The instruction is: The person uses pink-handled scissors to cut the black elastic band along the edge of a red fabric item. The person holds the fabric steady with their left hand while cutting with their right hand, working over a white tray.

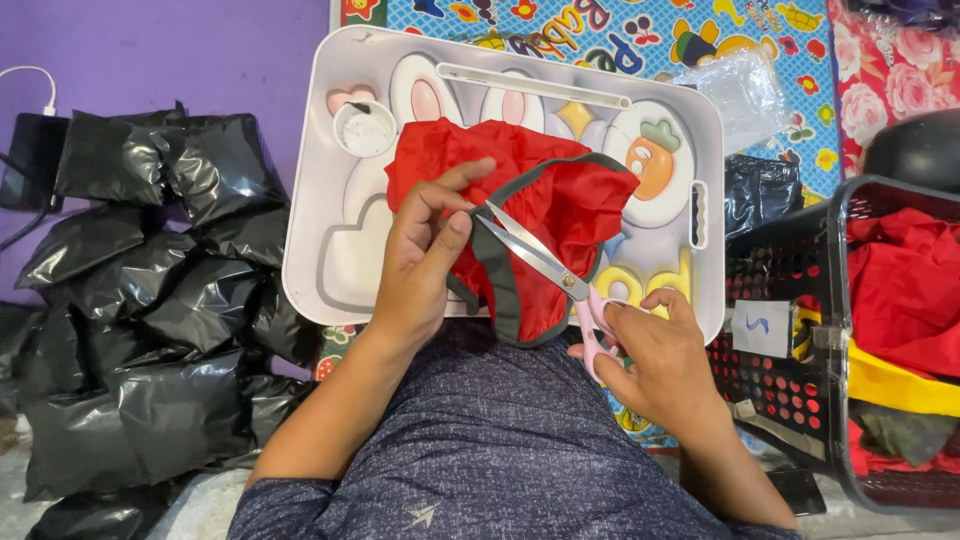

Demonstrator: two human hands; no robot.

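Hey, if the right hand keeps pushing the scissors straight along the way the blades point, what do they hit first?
The right hand aims the scissors up and to the left. Their tips already sit at the red garment, right by the left hand thumb pinching the grey trim, so probably that thumb; depth is unclear.

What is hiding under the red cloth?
The red garment lies on a white cartoon lap tray; bunny ears and a carrot peek out. The tray's middle is covered.
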